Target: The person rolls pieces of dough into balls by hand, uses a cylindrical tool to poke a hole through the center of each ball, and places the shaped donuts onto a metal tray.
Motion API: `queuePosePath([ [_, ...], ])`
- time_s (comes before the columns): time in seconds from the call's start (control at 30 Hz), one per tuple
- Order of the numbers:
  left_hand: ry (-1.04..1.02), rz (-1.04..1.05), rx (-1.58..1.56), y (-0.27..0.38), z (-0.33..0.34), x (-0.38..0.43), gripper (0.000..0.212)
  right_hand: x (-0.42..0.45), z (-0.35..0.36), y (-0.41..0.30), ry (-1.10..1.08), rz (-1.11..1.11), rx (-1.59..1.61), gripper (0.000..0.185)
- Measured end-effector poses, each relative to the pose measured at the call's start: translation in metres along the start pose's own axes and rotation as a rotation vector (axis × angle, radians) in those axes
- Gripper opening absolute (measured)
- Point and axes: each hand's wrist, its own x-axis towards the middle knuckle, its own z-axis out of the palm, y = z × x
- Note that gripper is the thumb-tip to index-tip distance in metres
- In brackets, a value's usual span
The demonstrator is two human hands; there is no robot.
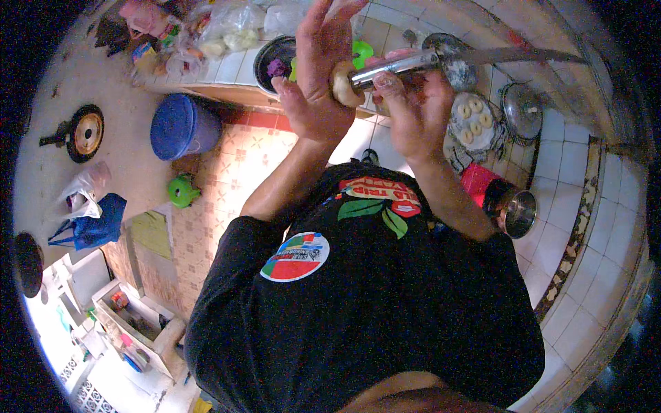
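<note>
My left hand (323, 82) is raised with its fingers extended and its thumb apart. A pale, rounded piece of dough (344, 85) is held against its palm. The end of a shiny metal cylinder (397, 68) presses into that dough; whether it passes right through is hidden. Around the cylinder, my right hand (421, 106) is closed, with the thumb along the near side. Right of this hand, several small dough rings (474, 121) lie on a round, floured plate (484, 140).
Beyond my hands, a dark bowl (262, 64) with purple stuff stands on the tiled counter (227, 69), beside plastic bags (232, 26). A floured metal bowl (459, 69), a glass lid (522, 111) and a metal pot (520, 212) are on the right. A blue lidded bucket (178, 126) stands at left.
</note>
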Motion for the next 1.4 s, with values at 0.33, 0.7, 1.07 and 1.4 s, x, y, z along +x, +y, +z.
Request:
queuePosePath([
  [0.33, -0.008, 0.133, -0.079, 0.002, 0.006, 0.001, 0.108, 0.013, 0.004, -0.012, -0.016, 0.038, -0.059, 0.023],
  [0.7, -0.058, 0.326, 0.113, 0.009, 0.005, 0.009, 0.101, 0.005, 0.008, -0.021, -0.045, 0.108, 0.211, 0.031],
  [1.07, -0.084, 0.262, -0.039, 0.027, -0.002, 0.017, 0.09, -0.002, -0.003, -0.006, -0.122, 0.157, 0.657, 0.033],
  [1.4, -0.048, 0.248, -0.428, 0.026, -0.013, 0.019, 0.087, -0.001, -0.009, 0.003, -0.175, 0.18, 0.836, 0.036],
])
